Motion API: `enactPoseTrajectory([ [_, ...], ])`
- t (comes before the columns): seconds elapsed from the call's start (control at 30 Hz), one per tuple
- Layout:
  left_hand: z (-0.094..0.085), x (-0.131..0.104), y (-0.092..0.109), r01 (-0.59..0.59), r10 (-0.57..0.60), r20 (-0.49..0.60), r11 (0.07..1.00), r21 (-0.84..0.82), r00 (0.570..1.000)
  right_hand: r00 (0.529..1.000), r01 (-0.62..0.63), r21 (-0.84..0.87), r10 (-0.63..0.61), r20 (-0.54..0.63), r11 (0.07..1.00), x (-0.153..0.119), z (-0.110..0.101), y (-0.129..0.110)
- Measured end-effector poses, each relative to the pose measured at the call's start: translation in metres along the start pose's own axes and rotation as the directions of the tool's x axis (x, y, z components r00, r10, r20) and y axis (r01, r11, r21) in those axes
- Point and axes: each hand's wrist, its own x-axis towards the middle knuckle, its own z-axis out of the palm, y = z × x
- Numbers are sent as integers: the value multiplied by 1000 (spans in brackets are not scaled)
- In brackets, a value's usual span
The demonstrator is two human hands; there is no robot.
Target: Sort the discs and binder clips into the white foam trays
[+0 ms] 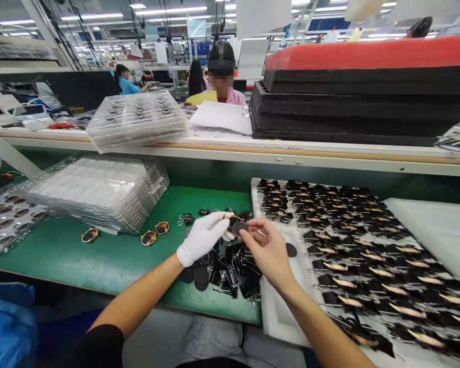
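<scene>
My left hand (203,237), in a white glove, pinches a round brown-rimmed piece (233,220) like an eyeglass rim; my fingers partly hide it. My bare right hand (269,250) grips a flat black disc (240,228) by its edge, close against that piece. Beneath both hands lies a heap of black binder clips (233,263). More black discs (201,278) rest on the green table left of the heap. Another black disc (291,250) sits on the white tray (287,291) at the right. Amber round pieces (155,233) lie to the left.
The white tray carries rows of clipped tan pieces (381,273). Stacked clear plastic trays (95,186) stand on the left of the green table (80,266). A shelf (222,151) crosses ahead, holding black foam sheets (348,110) and more clear trays (138,117). A person (235,97) sits beyond.
</scene>
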Motion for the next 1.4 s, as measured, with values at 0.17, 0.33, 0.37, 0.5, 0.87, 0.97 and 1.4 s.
enactPoseTrajectory([
  [0.17,-5,1,0,-50,50,6,997,52,999,1000,-22,44,23,-18,999,4,-3,2],
  [0.33,-6,-3,-4,-160,148,84,974,159,985,998,-19,-24,21,51,1000,5,-2,4],
  [0.37,-5,-4,-6,-188,172,98,964,186,980,997,-21,-37,24,77,999,5,-2,4],
  [0.5,-3,-7,-10,-268,228,161,917,296,960,989,9,-104,6,148,995,7,-5,0],
  [0.87,-78,32,34,-166,59,159,524,835,986,999,-41,134,42,-2,990,-40,-29,-22],
  [0.97,-76,35,25,-127,-193,186,282,951,963,997,-73,169,71,17,983,-55,-28,-6],
  [1.4,-85,23,19,48,-117,11,493,869,993,995,-66,141,53,90,988,-58,-31,-8],
])
